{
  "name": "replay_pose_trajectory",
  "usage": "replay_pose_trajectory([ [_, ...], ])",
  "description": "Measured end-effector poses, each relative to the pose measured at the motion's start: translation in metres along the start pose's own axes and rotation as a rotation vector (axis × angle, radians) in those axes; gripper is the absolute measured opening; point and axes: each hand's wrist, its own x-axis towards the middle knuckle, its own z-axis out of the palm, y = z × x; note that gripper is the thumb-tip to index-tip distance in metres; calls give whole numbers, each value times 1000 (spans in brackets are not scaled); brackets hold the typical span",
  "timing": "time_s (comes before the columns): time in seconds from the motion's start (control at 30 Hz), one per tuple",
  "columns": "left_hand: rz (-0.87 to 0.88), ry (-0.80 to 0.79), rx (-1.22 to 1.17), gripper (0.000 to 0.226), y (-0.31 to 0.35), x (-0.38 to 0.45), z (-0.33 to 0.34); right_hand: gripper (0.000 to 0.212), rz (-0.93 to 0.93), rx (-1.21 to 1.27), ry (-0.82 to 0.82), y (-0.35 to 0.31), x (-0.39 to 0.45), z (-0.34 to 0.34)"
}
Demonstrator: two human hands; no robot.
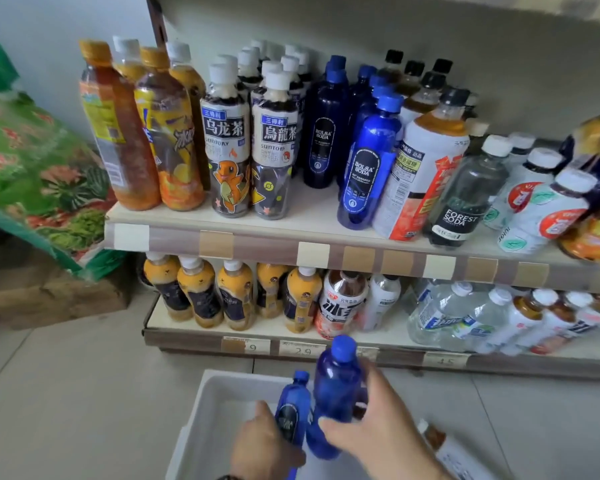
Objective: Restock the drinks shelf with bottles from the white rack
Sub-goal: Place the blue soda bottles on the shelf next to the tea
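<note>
Over the white rack (pixel 201 424) at the bottom centre, my left hand (pixel 260 445) grips a small blue soda bottle (pixel 293 400). My right hand (pixel 381 431) holds a larger blue soda bottle (pixel 336 379), upright and lifted above the rack's rim. The two bottles sit side by side, almost touching. The upper shelf (pixel 312 216) carries a row of matching blue Bolsa Soda bottles (pixel 368 161) in its middle, between the oolong tea bottles (pixel 253 143) and a white-labelled tea bottle (pixel 426 174).
A lower shelf (pixel 267 337) holds orange-capped and clear bottles. A white-labelled bottle (pixel 447 452) lies at my right wrist. Green printed bags (pixel 39 174) and a cardboard box (pixel 49 296) stand at the left. Grey floor tiles surround the rack.
</note>
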Motion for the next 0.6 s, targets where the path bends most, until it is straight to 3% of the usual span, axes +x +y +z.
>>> replay_pose_trajectory([
  [0.13, 281, 146, -83, 52, 44, -67, -82, 114, -230, -64, 239, -57, -5, -56],
  [0.23, 425, 287, -234, 49, 70, -103, -138, 113, -375, -85, 327, -97, -11, -83],
  [0.4, 711, 717, -360, 56, 130, -121, -189, 106, -444, -110, 481, -139, -3, -97],
  [0.5, 735, 877, -317, 54, 178, -101, -200, 107, -433, -143, 540, -142, -3, -95],
  [0.6, 672, 928, -176, 47, 212, -69, -199, 106, -388, -111, 531, -135, -6, -97],
])
